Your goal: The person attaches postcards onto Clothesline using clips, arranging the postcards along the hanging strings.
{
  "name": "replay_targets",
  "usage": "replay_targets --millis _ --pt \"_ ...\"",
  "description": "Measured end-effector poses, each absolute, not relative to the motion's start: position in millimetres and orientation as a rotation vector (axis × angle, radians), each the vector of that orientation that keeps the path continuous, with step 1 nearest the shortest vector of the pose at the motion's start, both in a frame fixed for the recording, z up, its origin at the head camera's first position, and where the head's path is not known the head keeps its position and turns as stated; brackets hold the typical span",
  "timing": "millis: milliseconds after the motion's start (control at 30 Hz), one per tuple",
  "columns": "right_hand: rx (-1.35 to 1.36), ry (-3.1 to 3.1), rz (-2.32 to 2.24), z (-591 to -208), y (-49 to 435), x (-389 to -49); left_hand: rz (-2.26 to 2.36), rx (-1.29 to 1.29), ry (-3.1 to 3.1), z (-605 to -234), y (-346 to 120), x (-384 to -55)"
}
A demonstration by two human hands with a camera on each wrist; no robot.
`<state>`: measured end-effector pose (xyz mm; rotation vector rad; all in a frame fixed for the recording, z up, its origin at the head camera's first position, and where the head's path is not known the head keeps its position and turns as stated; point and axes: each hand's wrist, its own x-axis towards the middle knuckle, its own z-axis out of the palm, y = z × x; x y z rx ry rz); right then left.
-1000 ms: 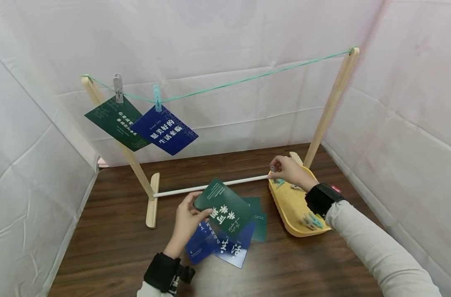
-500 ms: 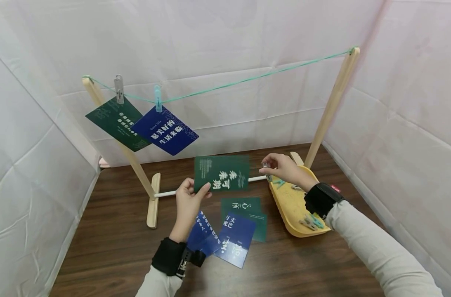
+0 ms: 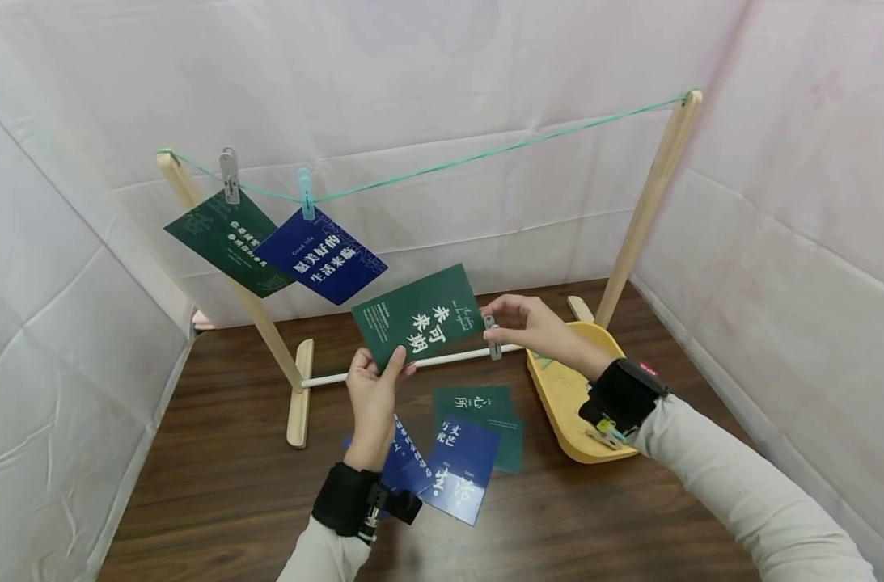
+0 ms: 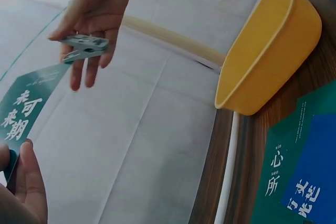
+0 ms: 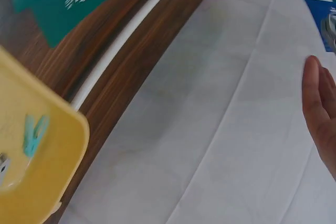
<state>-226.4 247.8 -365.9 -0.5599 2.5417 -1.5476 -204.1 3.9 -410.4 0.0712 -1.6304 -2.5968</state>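
Observation:
My left hand [image 3: 372, 396] pinches a green card [image 3: 420, 311] with white lettering by its lower left edge, thumb in front, holding it tilted above the table. Close to the card's right edge, my right hand [image 3: 532, 327] holds a grey clothespin [image 3: 492, 338] between thumb and fingers. In the left wrist view the clothespin [image 4: 84, 47] overlaps the corner of the card [image 4: 31, 98]. A green string [image 3: 485, 158] runs above both hands. From its left part hang a green card [image 3: 226, 246] under a grey clothespin [image 3: 230, 178] and a blue card [image 3: 321, 257] under a light blue clothespin [image 3: 306, 196].
Wooden posts [image 3: 649, 210] and a white crossbar [image 3: 449, 357] support the string. A yellow basket [image 3: 558, 420] with several clothespins stands at the right, below my right forearm. Blue cards [image 3: 459, 469] and green cards [image 3: 510, 453] lie overlapping on the dark wooden table [image 3: 216, 485].
My left hand has raised the green card off the pile and turned it. My right hand has brought the clothespin left from over the basket, close to the card.

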Motion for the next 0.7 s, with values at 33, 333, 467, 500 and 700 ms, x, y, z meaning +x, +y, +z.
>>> replay_targets --millis 33,333,467,500,700 --pt "-0.536 2.546 -1.576 -364.2 245.9 -226.0 -2.603 0.067 -1.617 -410.1 4.7 -203.7" --pt "-0.413 2.587 -1.724 -360.7 239.1 -224.5 -2.539 -0.025 -1.817 -417.4 9.2 -196.8" --pt "-0.387 2.658 -1.704 -362.2 237.3 -224.2 -2.501 -0.106 -1.97 -422.7 8.0 -192.0" --pt "-0.382 2.674 -1.697 -362.0 236.4 -223.9 -2.493 -0.139 -1.998 -423.5 7.0 -190.7" --pt "-0.356 2.711 -1.688 -360.1 232.6 -223.1 -2.483 -0.269 -2.068 -420.8 -5.4 -188.3"
